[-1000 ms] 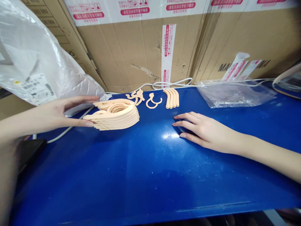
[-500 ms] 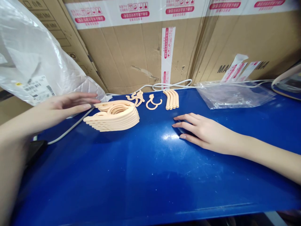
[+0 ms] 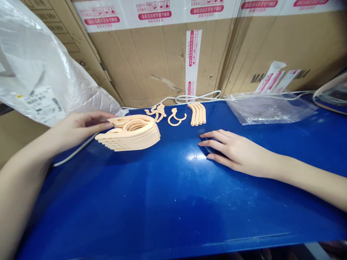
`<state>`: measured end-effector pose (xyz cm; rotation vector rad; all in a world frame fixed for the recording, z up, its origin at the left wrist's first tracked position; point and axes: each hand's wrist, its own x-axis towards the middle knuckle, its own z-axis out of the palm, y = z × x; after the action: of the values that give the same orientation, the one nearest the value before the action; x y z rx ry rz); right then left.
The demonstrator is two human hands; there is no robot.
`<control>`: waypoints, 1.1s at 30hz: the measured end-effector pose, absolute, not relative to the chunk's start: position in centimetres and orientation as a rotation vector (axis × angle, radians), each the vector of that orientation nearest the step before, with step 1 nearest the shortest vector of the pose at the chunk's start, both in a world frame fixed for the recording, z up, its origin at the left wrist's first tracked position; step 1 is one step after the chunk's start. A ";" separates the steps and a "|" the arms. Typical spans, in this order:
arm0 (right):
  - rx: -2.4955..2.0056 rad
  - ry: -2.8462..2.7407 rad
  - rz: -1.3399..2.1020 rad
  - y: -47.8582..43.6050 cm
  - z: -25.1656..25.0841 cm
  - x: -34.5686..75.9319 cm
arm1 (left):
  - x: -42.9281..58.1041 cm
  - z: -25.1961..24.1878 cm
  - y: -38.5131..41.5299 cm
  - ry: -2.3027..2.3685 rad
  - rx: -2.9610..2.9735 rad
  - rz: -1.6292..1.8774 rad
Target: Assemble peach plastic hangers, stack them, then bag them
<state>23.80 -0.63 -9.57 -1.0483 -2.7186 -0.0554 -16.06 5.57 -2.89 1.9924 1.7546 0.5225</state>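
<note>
I record the left grip (image 3: 80, 125) shifted slightly toward three o'clock. Its thumb (image 3: 103, 127), a second ago at the nine-o'clock tip of the hanger stack (image 3: 138, 141), now sits opposite the fingers (image 3: 100, 115) at the stack's ten-o'clock tip; I cannot determine pressure. The left forearm (image 3: 29, 164) has swung inward, concealing the dark object previously visible at eight o'clock.
</note>
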 end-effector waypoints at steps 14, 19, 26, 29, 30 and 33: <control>-1.038 -2.717 -0.053 -0.6 -9.5 23.8 | -16.5 -2.5 5.7 1.752 2.125 0.582; -1.040 -2.723 -0.043 -0.6 -9.5 23.8 | -14.4 -2.0 3.7 1.884 2.325 0.887; -1.046 -2.724 -0.031 -0.6 -9.5 23.7 | -7.6 -3.5 -0.5 1.207 2.983 1.194; -1.047 -2.729 -0.030 -0.6 -9.5 23.7 | -4.5 -5.2 -1.3 1.023 3.099 0.718; -1.046 -2.728 -0.036 -0.6 -9.5 23.7 | -3.7 -5.9 -1.3 1.038 3.101 0.586; -1.047 -2.724 -0.066 -0.6 -9.6 23.7 | -2.2 -8.0 -0.6 1.096 3.035 0.368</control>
<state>23.72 -0.63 -9.61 -1.0471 -2.7236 -0.0656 -2.18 -0.63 -8.01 3.0353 1.0963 0.3683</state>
